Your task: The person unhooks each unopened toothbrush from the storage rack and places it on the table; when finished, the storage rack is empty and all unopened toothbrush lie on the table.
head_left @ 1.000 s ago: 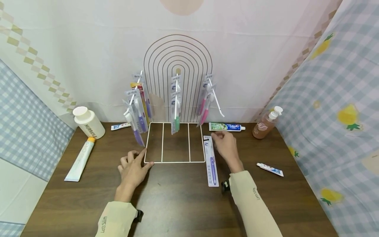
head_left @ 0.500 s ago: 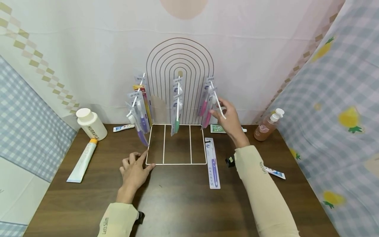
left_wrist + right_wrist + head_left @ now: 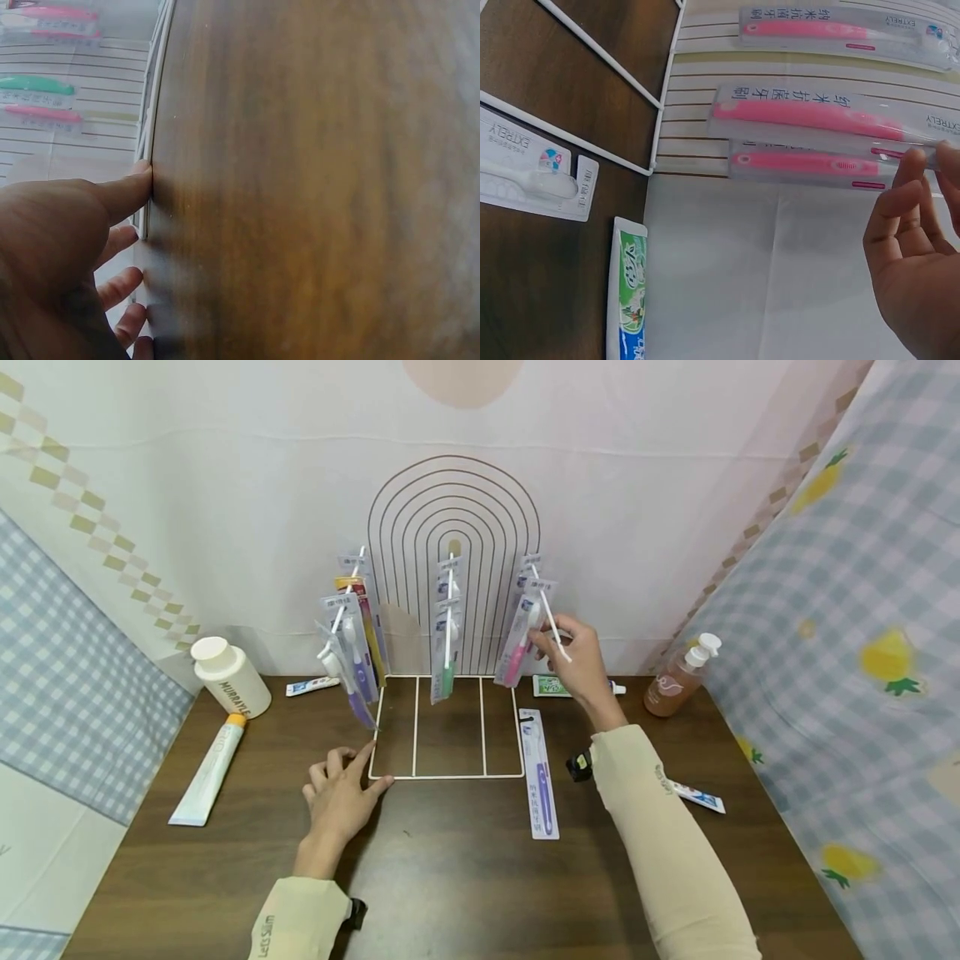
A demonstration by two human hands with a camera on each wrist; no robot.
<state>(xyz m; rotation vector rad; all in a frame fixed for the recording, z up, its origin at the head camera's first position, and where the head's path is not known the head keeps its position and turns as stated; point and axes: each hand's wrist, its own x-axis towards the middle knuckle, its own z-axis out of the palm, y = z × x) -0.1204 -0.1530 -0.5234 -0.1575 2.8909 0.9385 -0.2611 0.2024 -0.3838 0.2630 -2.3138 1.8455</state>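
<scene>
A white wire rack [image 3: 483, 727] stands on the table, with packaged toothbrushes hanging from its three prongs. My left hand [image 3: 339, 806] rests at its front left corner, index finger and thumb touching the wire; the left wrist view shows the thumb [image 3: 124, 196] on the frame. Under the right prong, my right hand [image 3: 577, 660] pinches the edge of a packaged pink toothbrush [image 3: 521, 639], also seen in the right wrist view as the nearest pink toothbrush [image 3: 810, 120]. A packaged purple toothbrush [image 3: 540, 777] lies flat beside the rack's right side.
Packaged purple toothbrushes [image 3: 360, 664] hang on the left prong, a green toothbrush [image 3: 448, 677] on the middle one. Around the rack are toothpaste tubes [image 3: 551, 686], a white bottle [image 3: 232, 681] and a pump bottle [image 3: 675, 683]. A curtain [image 3: 300, 527] hangs behind.
My right hand has risen from beside the flat purple toothbrush to the right prong. The front pink toothbrush's package has turned its face toward the head camera. My left hand stays at the rack corner.
</scene>
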